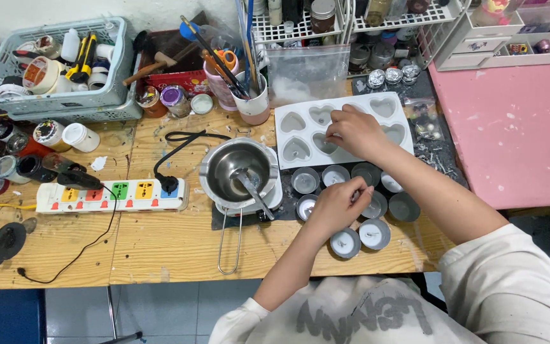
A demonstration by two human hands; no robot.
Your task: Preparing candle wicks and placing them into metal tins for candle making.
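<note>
My right hand (355,131) reaches over a white heart-cavity silicone mould (377,108), fingertips pinched above a middle heart cavity; whatever is pinched is too small to tell. My left hand (337,205) hovers over a group of small round metal tealight cups (305,180), fingers curled around something thin, possibly wicks. Two cups with white wax and wicks (345,243) sit nearest me. A steel melting pot (237,167) with a spoon stands on a small hot plate to the left.
A multicoloured power strip (112,193) lies left, with a black cord plugged in. At the back are a grey basket (52,99) of tapes and tools, paint jars, a cup of brushes (254,95), a clear bag and wire racks. A pink table (510,127) is right.
</note>
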